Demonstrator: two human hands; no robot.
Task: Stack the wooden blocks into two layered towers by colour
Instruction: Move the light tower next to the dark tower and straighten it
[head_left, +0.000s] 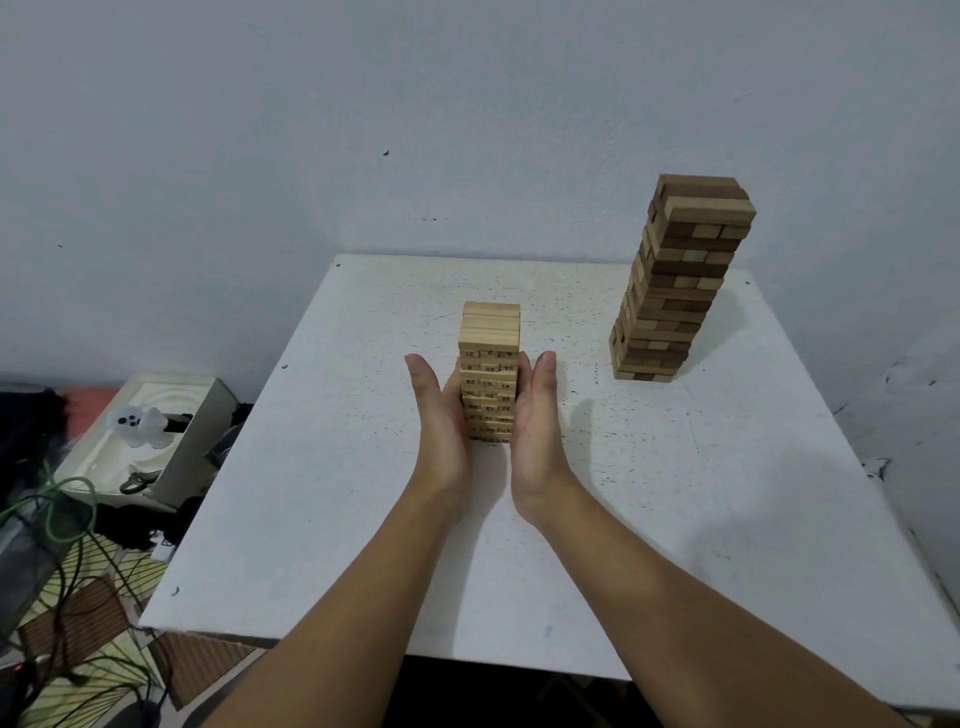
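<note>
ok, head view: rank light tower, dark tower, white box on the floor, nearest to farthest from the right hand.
1. Light tower: touching the right hand, pressed between both hands.
2. Dark tower: farther back on the right of the table.
3. White box: on the floor, left of the table.

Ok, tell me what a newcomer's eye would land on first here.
Most likely the two hands, left hand and right hand, pressed flat with straight fingers against either side of the light numbered tower at the middle of the white table. Next, the taller brown tower at the far right, standing alone and looking slightly uneven.
</note>
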